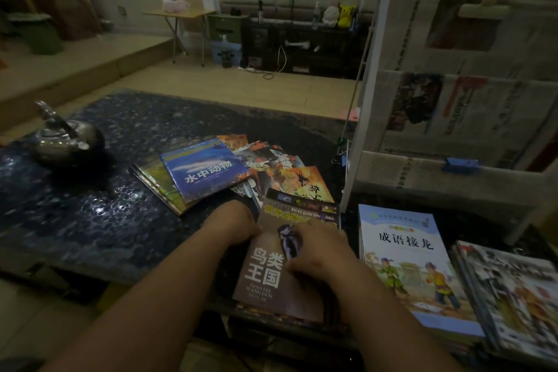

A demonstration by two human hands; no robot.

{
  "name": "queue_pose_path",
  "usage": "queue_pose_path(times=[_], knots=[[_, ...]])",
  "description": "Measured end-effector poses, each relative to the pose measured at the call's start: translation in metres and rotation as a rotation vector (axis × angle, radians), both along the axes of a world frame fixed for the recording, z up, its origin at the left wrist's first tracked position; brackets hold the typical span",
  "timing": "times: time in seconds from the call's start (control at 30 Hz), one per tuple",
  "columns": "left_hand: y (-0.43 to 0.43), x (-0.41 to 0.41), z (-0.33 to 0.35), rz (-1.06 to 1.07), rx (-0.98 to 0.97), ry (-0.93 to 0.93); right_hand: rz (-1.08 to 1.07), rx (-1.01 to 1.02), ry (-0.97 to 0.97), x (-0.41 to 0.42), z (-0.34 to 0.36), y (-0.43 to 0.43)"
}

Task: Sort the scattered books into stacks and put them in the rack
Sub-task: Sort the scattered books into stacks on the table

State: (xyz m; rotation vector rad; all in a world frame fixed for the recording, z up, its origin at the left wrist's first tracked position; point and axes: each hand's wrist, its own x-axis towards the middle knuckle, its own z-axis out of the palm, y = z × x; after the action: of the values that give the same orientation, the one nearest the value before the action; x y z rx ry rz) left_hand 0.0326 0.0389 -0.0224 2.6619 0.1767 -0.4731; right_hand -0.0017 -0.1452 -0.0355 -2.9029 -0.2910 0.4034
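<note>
A brown bird book (265, 278) lies on top of a small stack at the table's near edge. My left hand (234, 225) grips its left edge with curled fingers. My right hand (320, 251) rests on its cover, fingers bent over the right side. Behind it, several loose books lie scattered: a blue aquatic-animals book (205, 170) on a green one, and orange comic-style books (290, 174). To the right lie a light-blue idiom book (413, 266) on a stack and a stack of magazines (510, 293). The white rack (459, 118) stands at the right, lined with newspaper.
A metal teapot (65, 134) sits on the dark patterned table (99, 211) at the left. Beyond the table are wooden floor, a folding table (181, 13) and a dark shelf unit (305, 42) against the far wall.
</note>
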Motion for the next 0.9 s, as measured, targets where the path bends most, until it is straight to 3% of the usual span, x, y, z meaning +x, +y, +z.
queue_pose_path(times=[0.57,0.73,0.9], knots=[[0.000,0.005,-0.007,0.001,0.064,-0.019,-0.032,0.061,0.045,0.002,0.004,0.001],[0.006,0.008,-0.005,0.087,0.034,-0.172,-0.108,0.176,-0.020,0.001,0.014,0.001],[0.023,0.022,-0.014,0.133,0.162,-0.438,-0.154,0.293,-0.038,0.002,0.025,0.000]])
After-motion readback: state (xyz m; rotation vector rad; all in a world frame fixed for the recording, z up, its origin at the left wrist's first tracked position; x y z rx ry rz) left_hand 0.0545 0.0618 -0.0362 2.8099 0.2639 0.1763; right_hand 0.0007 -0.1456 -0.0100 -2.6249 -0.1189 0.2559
